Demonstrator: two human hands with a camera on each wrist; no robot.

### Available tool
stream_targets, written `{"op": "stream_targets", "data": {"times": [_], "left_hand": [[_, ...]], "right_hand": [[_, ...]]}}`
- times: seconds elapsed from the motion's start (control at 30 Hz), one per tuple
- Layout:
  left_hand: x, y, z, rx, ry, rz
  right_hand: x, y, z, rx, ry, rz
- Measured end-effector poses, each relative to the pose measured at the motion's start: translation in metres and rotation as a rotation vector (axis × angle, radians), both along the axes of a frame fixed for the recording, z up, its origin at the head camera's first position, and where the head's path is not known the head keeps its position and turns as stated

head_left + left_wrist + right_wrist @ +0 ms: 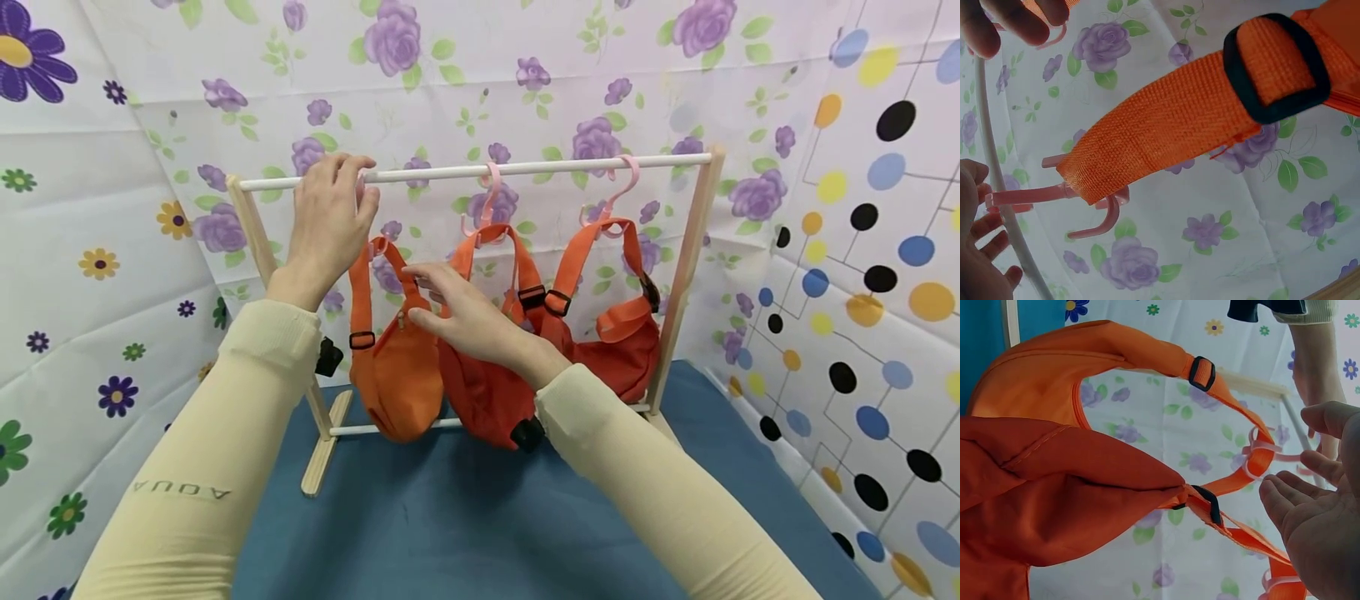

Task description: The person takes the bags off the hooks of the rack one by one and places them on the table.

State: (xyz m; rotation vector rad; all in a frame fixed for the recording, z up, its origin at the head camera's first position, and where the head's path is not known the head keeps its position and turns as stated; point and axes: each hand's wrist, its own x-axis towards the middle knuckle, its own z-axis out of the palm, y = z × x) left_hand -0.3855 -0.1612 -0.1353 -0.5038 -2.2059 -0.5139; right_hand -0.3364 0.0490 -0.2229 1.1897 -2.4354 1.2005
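My left hand [333, 221] is up at the white rail [427, 174] of a small clothes rack, its fingers and thumb around the hook of a pink hanger [1035, 195]. From this hanger an orange waist bag [405, 375] hangs by its strap [1154, 119], which has a black slider buckle [1275, 69]. My right hand [480, 325] is in front of the bag straps, fingers loosely extended, with nothing in its grasp in the right wrist view. Two red-orange bags [480, 392] [622, 358] hang to the right on pink hangers [491, 200] [626, 187].
The rack's wooden posts [682, 283] and foot [326, 446] stand on a blue cloth surface [450, 525]. Flower-print sheets [465, 83] line the back and left, and a dotted sheet [892, 292] the right. A black buckle [527, 435] hangs below the middle bag.
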Motion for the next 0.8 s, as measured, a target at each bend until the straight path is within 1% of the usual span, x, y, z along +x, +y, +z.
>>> {"op": "stream_targets", "data": {"times": [0.13, 0.23, 0.4, 0.5, 0.8], "left_hand": [[-0.004, -0.004, -0.002, -0.053, -0.017, 0.001], [-0.006, -0.005, -0.003, -0.077, -0.019, 0.006], [-0.009, -0.008, -0.003, -0.113, 0.026, -0.006], [-0.010, -0.011, -0.003, -0.129, 0.038, -0.011], [-0.009, -0.014, -0.001, -0.107, -0.001, -0.012]], "right_hand": [[-0.001, -0.005, -0.001, 0.012, -0.003, -0.007], [-0.002, -0.009, 0.000, 0.023, 0.008, -0.020], [-0.007, -0.014, 0.001, 0.036, 0.022, -0.033], [-0.009, -0.017, 0.002, 0.034, 0.013, -0.033], [-0.012, -0.024, 0.003, 0.049, 0.007, -0.057]]}}
